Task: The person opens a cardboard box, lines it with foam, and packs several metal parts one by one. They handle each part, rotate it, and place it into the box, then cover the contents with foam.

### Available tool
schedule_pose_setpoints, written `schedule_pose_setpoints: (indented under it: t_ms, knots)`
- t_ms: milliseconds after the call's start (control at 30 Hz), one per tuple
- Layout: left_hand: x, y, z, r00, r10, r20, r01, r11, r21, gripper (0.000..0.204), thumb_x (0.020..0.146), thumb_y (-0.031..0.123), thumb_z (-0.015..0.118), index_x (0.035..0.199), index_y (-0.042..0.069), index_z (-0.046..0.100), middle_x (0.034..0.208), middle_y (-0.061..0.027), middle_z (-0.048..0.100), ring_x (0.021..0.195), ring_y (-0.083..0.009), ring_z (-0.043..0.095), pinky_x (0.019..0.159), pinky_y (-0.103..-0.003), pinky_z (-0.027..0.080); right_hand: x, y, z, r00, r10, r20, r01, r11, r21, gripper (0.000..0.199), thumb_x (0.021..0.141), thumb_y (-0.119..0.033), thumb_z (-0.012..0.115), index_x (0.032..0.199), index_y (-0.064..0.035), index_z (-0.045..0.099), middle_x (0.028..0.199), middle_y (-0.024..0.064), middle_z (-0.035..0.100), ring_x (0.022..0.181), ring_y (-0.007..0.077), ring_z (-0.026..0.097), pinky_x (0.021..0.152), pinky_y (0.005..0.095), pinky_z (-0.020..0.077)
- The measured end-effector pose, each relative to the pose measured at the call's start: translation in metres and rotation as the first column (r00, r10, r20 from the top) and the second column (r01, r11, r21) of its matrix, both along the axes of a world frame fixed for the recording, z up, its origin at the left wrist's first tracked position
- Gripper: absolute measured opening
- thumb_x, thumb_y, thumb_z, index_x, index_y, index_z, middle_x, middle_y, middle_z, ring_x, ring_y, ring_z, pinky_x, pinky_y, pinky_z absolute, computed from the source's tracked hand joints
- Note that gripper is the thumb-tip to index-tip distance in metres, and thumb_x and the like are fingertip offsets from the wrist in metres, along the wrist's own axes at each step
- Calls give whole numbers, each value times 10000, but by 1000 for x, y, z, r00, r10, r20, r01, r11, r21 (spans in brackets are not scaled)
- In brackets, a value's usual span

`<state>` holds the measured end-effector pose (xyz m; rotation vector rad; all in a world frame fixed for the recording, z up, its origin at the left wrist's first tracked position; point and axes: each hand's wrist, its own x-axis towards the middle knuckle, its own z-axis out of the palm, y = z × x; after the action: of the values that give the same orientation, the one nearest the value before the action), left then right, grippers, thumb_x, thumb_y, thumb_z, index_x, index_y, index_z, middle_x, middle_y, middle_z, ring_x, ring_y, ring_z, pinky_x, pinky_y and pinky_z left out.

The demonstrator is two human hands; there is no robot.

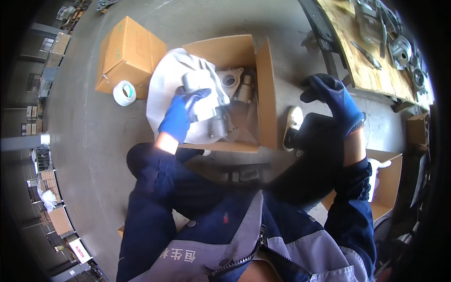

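My left hand, in a blue glove, grips a silvery metal casting over the left part of an open cardboard box. The casting is slightly blurred, so its exact kind is unclear. Beneath it a white foam sheet drapes over the box's left side. Inside the box lie more metal castings, among them a flanged one with a round hole and a tubular one. My right hand, also gloved, hovers right of the box, fingers bent and apart from the thumb, holding nothing.
A closed cardboard carton stands at the far left, with a tape roll against it. At the upper right is a plywood-topped bench bearing metal parts. Another open box sits at the lower right. A shoe shows beside the box.
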<state>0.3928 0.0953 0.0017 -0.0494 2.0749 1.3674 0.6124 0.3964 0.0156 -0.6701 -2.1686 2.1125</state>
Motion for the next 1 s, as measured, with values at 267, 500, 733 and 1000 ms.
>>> schedule_pose_setpoints:
  t_ms: [267, 500, 733, 1000]
  knots:
    - [15, 53, -118, 670, -682, 292, 701, 454, -549, 613, 735, 444, 814, 1079, -52, 706, 1059, -237, 713, 1004, -353, 692, 873, -396, 529, 8, 2, -9, 948, 160, -274, -62, 940, 334, 387, 946, -287, 646, 1216, -11, 617, 1003, 141, 720, 877, 218, 725, 812, 328, 574]
    - [35, 70, -263, 562, -824, 79, 615, 352, -706, 371, 854, 390, 688, 934, 33, 750, 1015, -214, 717, 999, -390, 681, 852, -437, 534, 18, 0, -10, 957, 189, -219, -80, 901, 426, 443, 828, -161, 764, 1227, -17, 638, 1017, 144, 692, 826, 218, 697, 707, 325, 576]
    - [76, 46, -379, 666, -722, -186, 456, 592, -664, 630, 869, 383, 675, 1321, -29, 522, 1177, -271, 639, 1082, -423, 628, 913, -483, 502, -1, -8, 11, 999, 38, 24, -41, 993, 107, 334, 1004, -281, 590, 1182, -12, 674, 951, 125, 731, 823, 155, 696, 750, 303, 565]
    - [61, 9, -493, 589, -773, -237, 468, 565, -679, 514, 964, 345, 530, 1320, -25, 535, 1249, -310, 594, 1188, -470, 556, 949, -483, 489, -9, 43, 41, 613, -243, -752, 789, 139, 599, 362, 838, 10, 685, 1196, -29, 645, 1004, 151, 714, 837, 335, 681, 753, 387, 545]
